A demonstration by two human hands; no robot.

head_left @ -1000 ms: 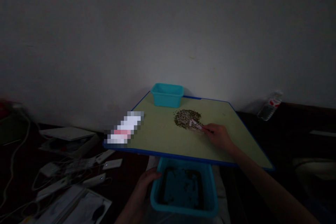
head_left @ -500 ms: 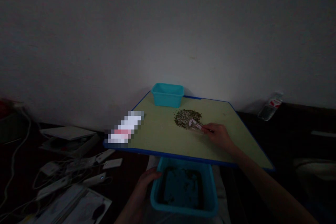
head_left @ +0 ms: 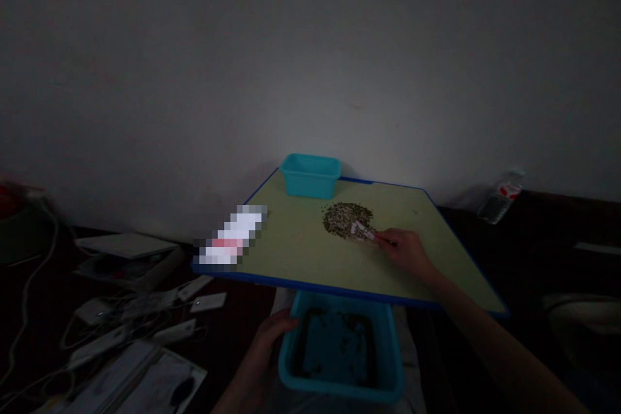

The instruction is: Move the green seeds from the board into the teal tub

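Observation:
A heap of small greenish beans [head_left: 347, 217] lies on a pale green table with a blue rim [head_left: 301, 242]. My right hand [head_left: 406, 251] rests on the table just right of the heap, closed on a small white and pink card [head_left: 361, 230] whose far end lies in the beans. Below the table's near edge is a teal tub [head_left: 339, 388] with a few beans in its bottom. My left hand [head_left: 272, 336] grips that tub's left rim.
A second, smaller teal tub [head_left: 309, 175] stands at the table's far edge by the wall. A blurred-out strip [head_left: 230, 239] lies on the table's left side. Cables, adapters and papers [head_left: 126, 330] litter the floor at left. A plastic bottle [head_left: 499, 197] leans at the right.
The card in my right hand has shifted slightly within the heap of beans. My left hand and the tub stay as they were.

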